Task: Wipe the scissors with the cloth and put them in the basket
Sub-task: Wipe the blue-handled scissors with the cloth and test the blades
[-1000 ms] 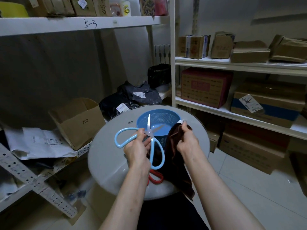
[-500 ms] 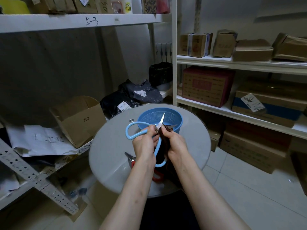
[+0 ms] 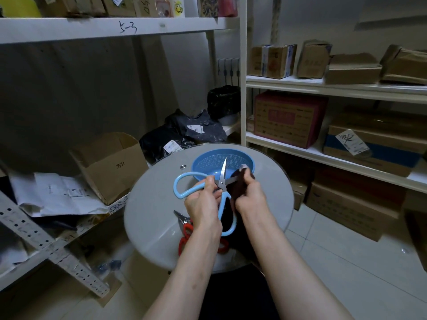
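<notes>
On the left shelf an open cardboard box [image 3: 111, 167] is sitting among loose papers, well apart from the work. The person is standing over a round grey table [image 3: 152, 215].

The left hand [image 3: 203, 204] is gripping the blue-handled scissors [image 3: 223, 174] near the pivot. Its fingers are curling round the handles and holding the pair up off the table with the blades spread wide, I'd say to bare each blade for wiping. One blade is pointing up and away, its tip hanging over the blue basket [image 3: 208, 160] at the far side of the table.

Near the left wrist the red-handled scissors [image 3: 187, 227] are lying flat on the table, partly hidden under the forearm, probably waiting their turn.

The right hand [image 3: 248, 197] is pinching the dark cloth [image 3: 239, 183] around the other blade, and the loose cloth is hanging down between the wrists. The hands are working close together.

I can see nothing lying between scissors and basket, so the drop looks short. The open blades close to the fingers are the thing to mind. Further right, boxes are filling the shelves [image 3: 323, 155].
</notes>
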